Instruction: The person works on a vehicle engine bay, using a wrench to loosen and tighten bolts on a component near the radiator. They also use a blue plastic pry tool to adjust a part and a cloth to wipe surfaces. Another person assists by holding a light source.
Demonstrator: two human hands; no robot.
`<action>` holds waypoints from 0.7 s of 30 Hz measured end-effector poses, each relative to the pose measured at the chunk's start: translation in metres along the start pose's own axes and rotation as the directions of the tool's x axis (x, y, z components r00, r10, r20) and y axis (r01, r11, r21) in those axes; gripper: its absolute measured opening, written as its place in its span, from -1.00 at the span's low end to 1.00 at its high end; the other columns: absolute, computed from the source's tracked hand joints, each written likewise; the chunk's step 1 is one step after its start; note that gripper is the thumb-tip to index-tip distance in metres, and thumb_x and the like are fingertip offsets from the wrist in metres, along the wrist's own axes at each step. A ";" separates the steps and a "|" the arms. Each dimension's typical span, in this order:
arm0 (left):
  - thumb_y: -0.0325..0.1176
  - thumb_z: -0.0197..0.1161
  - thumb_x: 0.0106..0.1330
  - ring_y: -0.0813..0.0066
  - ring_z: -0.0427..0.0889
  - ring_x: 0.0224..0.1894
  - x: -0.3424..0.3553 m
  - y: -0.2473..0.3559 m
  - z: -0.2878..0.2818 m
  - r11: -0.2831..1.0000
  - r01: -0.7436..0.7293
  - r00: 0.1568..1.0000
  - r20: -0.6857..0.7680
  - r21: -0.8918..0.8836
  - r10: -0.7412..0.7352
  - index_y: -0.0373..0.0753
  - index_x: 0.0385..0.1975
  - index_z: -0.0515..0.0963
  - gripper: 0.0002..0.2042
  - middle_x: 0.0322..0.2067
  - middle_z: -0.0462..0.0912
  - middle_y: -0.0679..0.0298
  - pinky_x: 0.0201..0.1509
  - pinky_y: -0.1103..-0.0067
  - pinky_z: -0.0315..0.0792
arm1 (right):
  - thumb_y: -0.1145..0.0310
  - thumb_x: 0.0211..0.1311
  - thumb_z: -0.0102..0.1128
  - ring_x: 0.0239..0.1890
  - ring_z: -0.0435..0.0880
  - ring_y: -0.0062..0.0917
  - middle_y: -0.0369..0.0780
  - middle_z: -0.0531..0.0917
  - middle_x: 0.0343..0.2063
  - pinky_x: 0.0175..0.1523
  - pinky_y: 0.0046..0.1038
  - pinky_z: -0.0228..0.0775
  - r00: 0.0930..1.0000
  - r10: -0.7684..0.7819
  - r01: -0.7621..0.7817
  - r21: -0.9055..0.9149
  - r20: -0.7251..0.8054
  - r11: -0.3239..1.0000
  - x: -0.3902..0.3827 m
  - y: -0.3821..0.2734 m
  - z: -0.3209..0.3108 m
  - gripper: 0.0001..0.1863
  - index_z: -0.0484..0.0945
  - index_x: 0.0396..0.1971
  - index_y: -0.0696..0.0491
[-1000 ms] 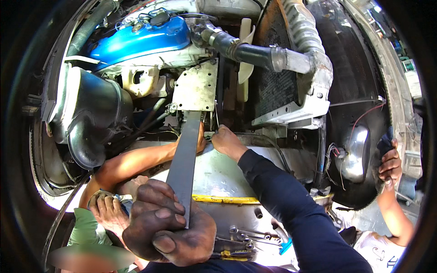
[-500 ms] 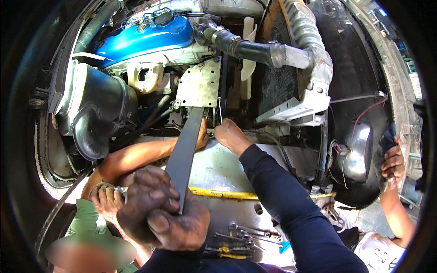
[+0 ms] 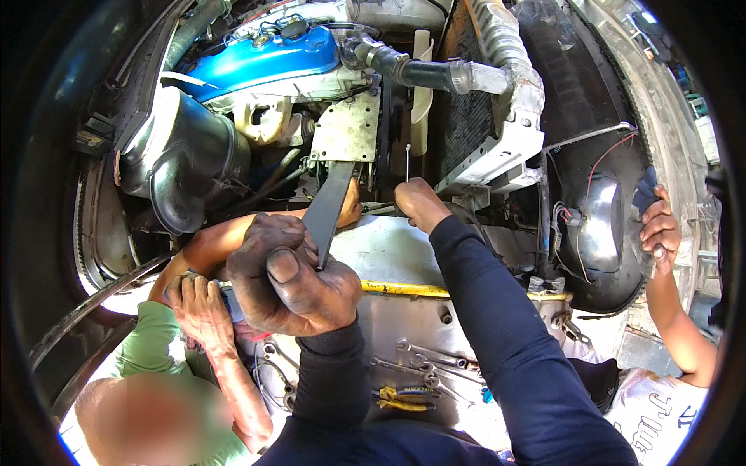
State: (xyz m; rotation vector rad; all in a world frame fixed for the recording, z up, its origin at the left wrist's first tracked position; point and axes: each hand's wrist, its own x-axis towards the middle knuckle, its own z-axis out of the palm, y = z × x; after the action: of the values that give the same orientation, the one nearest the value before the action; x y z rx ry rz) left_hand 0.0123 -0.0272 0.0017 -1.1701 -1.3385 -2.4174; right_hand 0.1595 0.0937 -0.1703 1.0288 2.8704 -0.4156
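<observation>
My left hand (image 3: 291,276), dark with grime, is closed around the near end of a flat dark metal bar (image 3: 330,203). The bar's far end meets the lower edge of a pale metal plate (image 3: 343,128) with several holes, on the engine's side. To the right of the bar, my right hand (image 3: 423,206) grips a slim wrench (image 3: 408,161), its shaft pointing up beside the plate. My fingers hide the wrench's lower part. Just behind the bar, a co-worker's hand (image 3: 350,203) reaches in below the plate, partly covered.
The engine has a blue cover (image 3: 268,62); a radiator (image 3: 478,116) stands to the right. Several wrenches (image 3: 423,365) and yellow-handled pliers (image 3: 404,398) lie near me. A person in green (image 3: 151,334) leans in at left; another's hand (image 3: 660,229) holds dark cloth at right.
My view has shifted. My right hand and the wrench have moved right, farther from the bar. My left hand still grips the bar, which now looks shorter.
</observation>
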 end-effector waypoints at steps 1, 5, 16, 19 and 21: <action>-0.25 0.12 0.43 0.63 0.17 -0.63 0.000 0.001 -0.001 0.999 0.002 1.000 -0.003 -0.035 -0.002 -0.29 -0.43 0.44 -0.75 -0.62 0.27 0.35 -0.54 0.64 0.15 | 0.75 -0.28 0.34 -0.24 0.74 -0.03 0.08 0.70 -0.44 -0.07 -0.18 0.56 0.998 -0.010 0.012 0.021 -0.067 1.000 -0.006 0.000 0.001 -0.85 0.65 -0.63 0.20; -0.14 0.12 0.47 0.63 0.22 -0.62 0.004 0.006 -0.005 0.999 0.000 1.000 -0.031 -0.044 -0.002 -0.29 -0.48 0.41 -0.65 -0.60 0.39 0.32 -0.52 0.64 0.12 | 0.64 -0.21 0.40 -0.32 0.71 -0.03 0.07 0.65 -0.51 -0.20 -0.15 0.56 0.997 0.023 -0.013 0.132 -0.079 0.991 -0.019 0.005 0.020 -0.85 0.59 -0.58 0.25; -0.10 0.06 0.52 0.63 0.26 -0.68 0.035 0.004 0.001 0.998 -0.067 0.990 -0.120 -0.001 0.066 -0.31 -0.55 0.41 -0.57 -0.64 0.41 0.27 -0.60 0.67 0.14 | 0.51 0.09 0.14 -0.19 0.74 -0.04 0.14 0.73 -0.34 -0.06 -0.14 0.56 0.933 0.357 -0.341 0.387 0.031 0.857 -0.033 -0.013 0.038 -0.80 0.73 -0.44 0.28; -0.12 0.08 0.49 0.61 0.29 -0.69 0.048 0.007 0.001 0.998 -0.053 0.981 -0.187 0.021 0.056 -0.32 -0.55 0.42 -0.58 -0.66 0.42 0.25 -0.60 0.66 0.17 | 0.48 0.16 0.08 -0.14 0.74 -0.03 0.14 0.73 -0.30 -0.01 -0.12 0.54 0.897 0.440 -0.396 0.528 0.047 0.751 -0.037 -0.016 0.030 -0.75 0.72 -0.39 0.30; -0.11 0.09 0.47 0.59 0.30 -0.69 0.055 0.012 0.002 0.999 -0.034 0.975 -0.217 0.037 0.041 -0.31 -0.58 0.41 -0.57 -0.69 0.40 0.25 -0.59 0.63 0.19 | 0.47 0.19 0.06 -0.10 0.73 0.00 0.17 0.72 -0.26 0.03 -0.11 0.52 0.908 0.413 -0.390 0.502 0.071 0.772 -0.037 -0.018 0.024 -0.73 0.70 -0.33 0.33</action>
State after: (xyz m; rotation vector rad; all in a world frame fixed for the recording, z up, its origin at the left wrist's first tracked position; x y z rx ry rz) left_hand -0.0193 -0.0200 0.0484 -0.8833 -1.2729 -2.4043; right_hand 0.1761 0.0509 -0.1839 1.7009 2.5014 -1.1573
